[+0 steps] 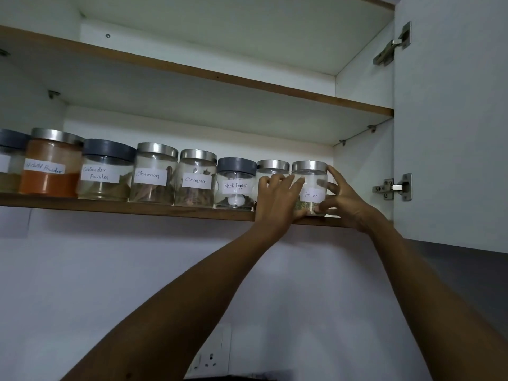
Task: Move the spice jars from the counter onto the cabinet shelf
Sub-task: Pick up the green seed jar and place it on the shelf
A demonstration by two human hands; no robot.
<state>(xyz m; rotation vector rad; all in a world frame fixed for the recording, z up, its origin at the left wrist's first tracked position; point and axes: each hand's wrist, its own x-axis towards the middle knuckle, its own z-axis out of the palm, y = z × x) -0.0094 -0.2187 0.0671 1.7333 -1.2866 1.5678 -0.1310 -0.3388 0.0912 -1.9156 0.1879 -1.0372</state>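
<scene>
A row of several labelled glass spice jars stands on the lower cabinet shelf [137, 209]. At the right end is the Fennel jar [310, 185] with a steel lid. My left hand [277, 200] wraps its left side and my right hand [343, 199] holds its right side, so both hands grip it on the shelf. Behind my left hand another steel-lidded jar [272, 167] is mostly hidden. Further left stand the Black Pepper jar [235, 184], two Cinnamon jars [196, 178], the Coriander Powder jar [105, 171] and the red chilli powder jar [52, 163].
The open cabinet door [450, 119] with two hinges hangs at the right. An upper shelf [220, 75] runs above the jars. A white wall with a socket [211, 358] lies below. A narrow gap separates the Fennel jar from the cabinet's right wall.
</scene>
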